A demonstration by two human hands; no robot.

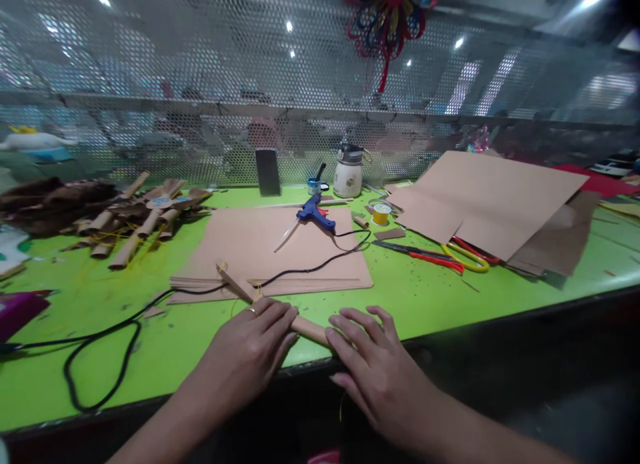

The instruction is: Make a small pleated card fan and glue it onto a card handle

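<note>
A thin brown paper tube (311, 330) lies slantwise at the front edge of the table, with yellow thread tied near its far end. My left hand (255, 337) is closed over its middle, fingers together and pressing down on it. At the tube's near right end, my right hand (375, 364) touches it with the index finger; its fingers are spread and the thumb stands apart. Just beyond both hands is a stack of brown paper sheets (240, 234), and the tube's far end rests over its front edge. A blue glue gun (316, 213) lies on the stack.
A black cord (300, 271) crosses the stack and loops at left. Several tied paper tubes (145, 227) lie back left. Scissors (425, 255), a yellow thread spool (381, 215) and large brown sheets (480, 197) are at right. A white bottle (348, 174) stands before the perforated metal screen (200, 71).
</note>
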